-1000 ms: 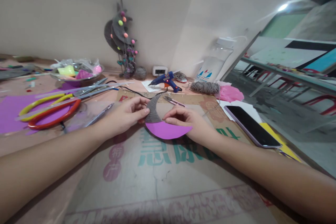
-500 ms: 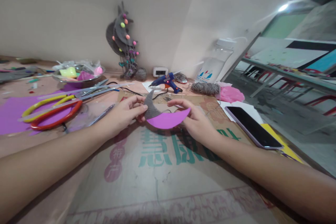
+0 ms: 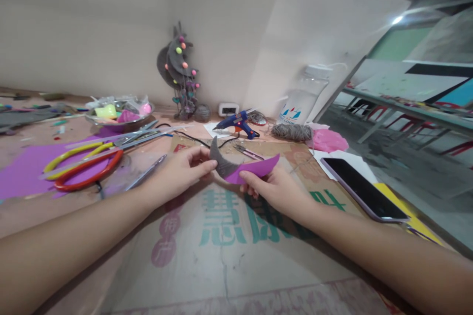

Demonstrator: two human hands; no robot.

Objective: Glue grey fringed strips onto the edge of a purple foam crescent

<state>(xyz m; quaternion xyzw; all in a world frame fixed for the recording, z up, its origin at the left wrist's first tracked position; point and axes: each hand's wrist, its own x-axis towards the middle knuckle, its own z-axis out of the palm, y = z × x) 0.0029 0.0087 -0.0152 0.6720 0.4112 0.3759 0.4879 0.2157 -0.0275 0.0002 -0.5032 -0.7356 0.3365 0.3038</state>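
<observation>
Between my hands is a crescent moon cutout, its left part wrapped in grey yarn (image 3: 224, 163) and its right part bare purple (image 3: 263, 166). My left hand (image 3: 194, 167) pinches the grey yarn end between thumb and fingers. On the purple part, my right hand (image 3: 271, 186) has its thumb on the near face and its fingers behind and below. The crescent is held above a cardboard sheet (image 3: 185, 275) with printed characters. Just beyond it lie a blue glue gun (image 3: 236, 124) and a slim pink-handled tool (image 3: 250, 152).
Left are scissors (image 3: 83, 165) with red and yellow handles, purple sheets (image 3: 22, 167), a pen (image 3: 146, 172) and a metal bowl (image 3: 120, 125). Right are a phone (image 3: 364, 189), grey yarn (image 3: 291, 132) and a water bottle (image 3: 306, 93). A decorated grey moon (image 3: 177, 69) hangs against the back wall.
My right thumb has come over onto the near face of the purple part, whose right end now tilts upward. The whole view has shifted slightly, so things appear lower and farther right.
</observation>
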